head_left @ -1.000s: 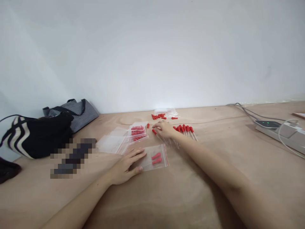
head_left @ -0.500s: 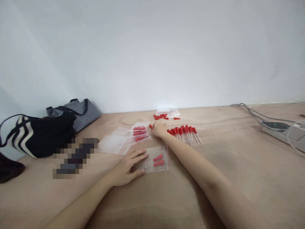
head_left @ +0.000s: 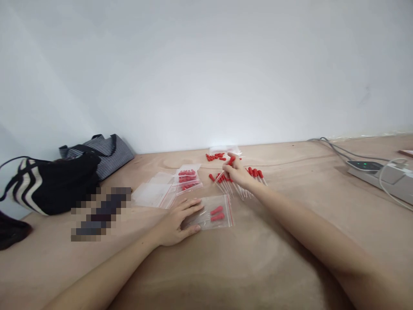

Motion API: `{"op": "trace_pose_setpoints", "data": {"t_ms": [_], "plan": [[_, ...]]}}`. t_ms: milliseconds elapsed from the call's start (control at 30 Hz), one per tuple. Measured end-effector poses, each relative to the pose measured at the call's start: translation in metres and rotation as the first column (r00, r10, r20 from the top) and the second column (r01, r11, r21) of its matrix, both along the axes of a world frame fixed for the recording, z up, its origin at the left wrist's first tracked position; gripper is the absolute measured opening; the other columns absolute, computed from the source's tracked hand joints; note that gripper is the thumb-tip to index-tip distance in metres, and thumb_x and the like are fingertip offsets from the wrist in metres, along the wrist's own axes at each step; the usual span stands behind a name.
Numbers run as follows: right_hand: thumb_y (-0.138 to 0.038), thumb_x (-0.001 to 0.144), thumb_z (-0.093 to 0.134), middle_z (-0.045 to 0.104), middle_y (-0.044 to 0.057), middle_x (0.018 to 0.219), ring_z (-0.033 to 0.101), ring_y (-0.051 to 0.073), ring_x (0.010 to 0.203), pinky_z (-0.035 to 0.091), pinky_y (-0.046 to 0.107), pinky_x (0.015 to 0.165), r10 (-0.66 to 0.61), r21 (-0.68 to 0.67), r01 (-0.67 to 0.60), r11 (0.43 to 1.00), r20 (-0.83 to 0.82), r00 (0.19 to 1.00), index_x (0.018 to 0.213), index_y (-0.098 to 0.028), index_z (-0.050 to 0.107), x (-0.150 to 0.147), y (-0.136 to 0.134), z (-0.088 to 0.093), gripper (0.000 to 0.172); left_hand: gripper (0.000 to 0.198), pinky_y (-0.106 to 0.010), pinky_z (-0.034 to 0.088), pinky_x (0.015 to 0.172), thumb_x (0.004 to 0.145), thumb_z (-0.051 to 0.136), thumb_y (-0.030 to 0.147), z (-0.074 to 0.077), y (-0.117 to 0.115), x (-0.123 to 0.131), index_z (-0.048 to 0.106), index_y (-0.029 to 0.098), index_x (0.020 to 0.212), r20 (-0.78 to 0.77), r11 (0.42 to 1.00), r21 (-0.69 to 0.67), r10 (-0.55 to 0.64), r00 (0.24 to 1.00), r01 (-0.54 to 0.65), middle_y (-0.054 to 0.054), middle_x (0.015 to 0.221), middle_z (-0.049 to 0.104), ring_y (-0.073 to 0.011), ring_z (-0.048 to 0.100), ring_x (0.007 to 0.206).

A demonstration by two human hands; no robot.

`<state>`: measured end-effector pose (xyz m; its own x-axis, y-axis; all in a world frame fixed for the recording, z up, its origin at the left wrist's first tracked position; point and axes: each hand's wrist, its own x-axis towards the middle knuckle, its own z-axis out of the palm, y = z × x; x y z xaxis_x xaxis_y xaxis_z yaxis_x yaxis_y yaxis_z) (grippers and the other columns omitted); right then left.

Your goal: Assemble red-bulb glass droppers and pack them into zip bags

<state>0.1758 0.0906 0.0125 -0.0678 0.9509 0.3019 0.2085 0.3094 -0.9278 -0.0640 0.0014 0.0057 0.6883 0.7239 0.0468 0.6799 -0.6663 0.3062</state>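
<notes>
My left hand (head_left: pixel 180 221) lies with fingers spread over the left part of a clear zip bag (head_left: pixel 209 201). Two droppers (head_left: pixel 217 214) with red rubber bulbs show through this bag, their tubes pointing toward my left hand. Above a row of loose droppers (head_left: pixel 254 173), my right hand (head_left: pixel 235 172) pinches one dropper (head_left: pixel 231 160) near its red bulb, its clear tube slanting down to the left. That hand hides part of the row. A single loose dropper (head_left: pixel 211 177) lies at the row's left end.
Stacked zip bags filled with red bulbs (head_left: pixel 187 178) lie left of centre, beside flat zip bags (head_left: pixel 151 189). More red bulbs (head_left: pixel 215 157) sit near the wall by a clear bag (head_left: pixel 226 150). Fabric bags (head_left: pixel 69 178) stand left; a power strip (head_left: pixel 368 175) with cables lies right.
My right hand has shifted right from the row's left end and lifted, with a dropper now visible in its fingers. My left hand stays spread on the zip bag.
</notes>
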Motion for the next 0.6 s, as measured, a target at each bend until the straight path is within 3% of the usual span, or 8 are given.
{"op": "trace_pose_setpoints", "data": {"t_ms": [100, 233, 367, 600], "plan": [[-0.031, 0.078, 0.042, 0.047, -0.007, 0.060, 0.046, 0.009, 0.047, 0.040, 0.023, 0.047, 0.011, -0.015, -0.015, 1.000, -0.234, 0.972, 0.109, -0.019, 0.029, 0.027, -0.030, -0.010, 0.036, 0.052, -0.045, 0.029, 0.101, 0.080, 0.046, 0.048, 0.001, 0.004, 0.006, 0.041, 0.022, 0.126, -0.004, 1.000, 0.005, -0.018, 1.000, 0.018, -0.008, 0.136, 0.036, -0.0254, 0.033, 0.124], [-0.037, 0.068, 0.059, 0.048, -0.008, 0.065, 0.048, 0.008, 0.046, 0.040, 0.022, 0.044, -0.115, -0.046, 0.106, 0.993, -0.311, 0.943, 0.100, -0.023, 0.030, 0.051, -0.063, -0.027, 0.045, 0.052, -0.047, 0.026, 0.103, 0.081, 0.045, 0.047, -0.004, 0.009, 0.005, 0.041, 0.023, 0.126, 0.004, 0.999, 0.033, -0.038, 0.999, 0.038, -0.007, 0.136, 0.035, -0.0255, 0.032, 0.124], [-0.041, 0.062, 0.065, 0.048, -0.008, 0.066, 0.052, 0.009, 0.048, 0.044, 0.025, 0.049, -0.178, -0.144, 0.130, 0.981, -0.406, 0.896, 0.097, -0.025, 0.030, 0.050, -0.077, -0.036, 0.053, 0.052, -0.049, 0.021, 0.104, 0.081, 0.046, 0.047, -0.007, 0.011, 0.006, 0.039, 0.026, 0.128, 0.006, 0.997, 0.046, -0.056, 0.998, 0.055, -0.005, 0.137, 0.034, -0.0260, 0.030, 0.125], [-0.051, 0.064, 0.060, 0.053, -0.005, 0.067, 0.059, 0.012, 0.058, 0.048, 0.029, 0.057, -0.088, -0.305, -0.104, 0.947, -0.557, 0.825, 0.076, -0.022, 0.037, 0.035, -0.086, -0.036, 0.039, 0.052, -0.049, 0.020, 0.104, 0.082, 0.045, 0.045, 0.001, 0.006, 0.017, 0.036, 0.027, 0.129, -0.030, 0.997, -0.003, -0.079, 0.996, 0.079, -0.006, 0.138, 0.032, -0.0261, 0.028, 0.127]]}}
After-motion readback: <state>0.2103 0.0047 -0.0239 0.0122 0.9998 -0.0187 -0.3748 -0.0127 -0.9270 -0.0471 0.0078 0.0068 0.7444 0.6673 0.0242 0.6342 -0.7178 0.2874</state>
